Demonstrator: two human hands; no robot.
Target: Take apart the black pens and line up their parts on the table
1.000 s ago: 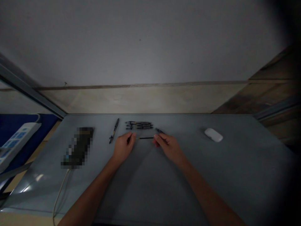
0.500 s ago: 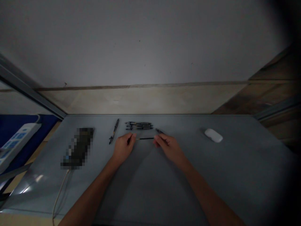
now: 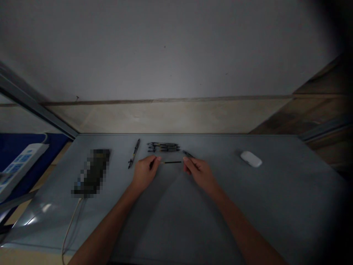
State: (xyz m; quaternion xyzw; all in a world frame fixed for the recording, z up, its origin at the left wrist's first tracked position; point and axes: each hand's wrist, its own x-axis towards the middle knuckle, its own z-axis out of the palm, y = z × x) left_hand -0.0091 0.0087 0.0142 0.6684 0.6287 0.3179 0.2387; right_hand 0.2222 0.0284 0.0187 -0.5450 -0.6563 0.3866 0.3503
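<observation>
A thin pen refill (image 3: 172, 162) with a dark body and a paler left end lies level between my hands, just above or on the table. My left hand (image 3: 145, 171) pinches its pale end between thumb and fingers. Close to the dark right end, my right hand (image 3: 200, 173) has thumb and fingertips pressed together; a small gap shows between them and the dark part. Whatever those fingers hold is too small to make out. Just beyond the right hand is a dark pen piece (image 3: 188, 153), partly covered by it. Several dark pens (image 3: 164, 147) lie in a row behind the refill.
A single pen (image 3: 134, 153) lies slanted left of the row. Further left is a blurred-out dark device (image 3: 93, 173) with a pale cable (image 3: 70, 224). At right sits a white rounded case (image 3: 250, 159). A white power strip (image 3: 22, 165) is beyond the table's left edge.
My right hand has shifted slightly right, and a gap now shows between its fingertips and the refill's dark end. My left hand stays nearly in place.
</observation>
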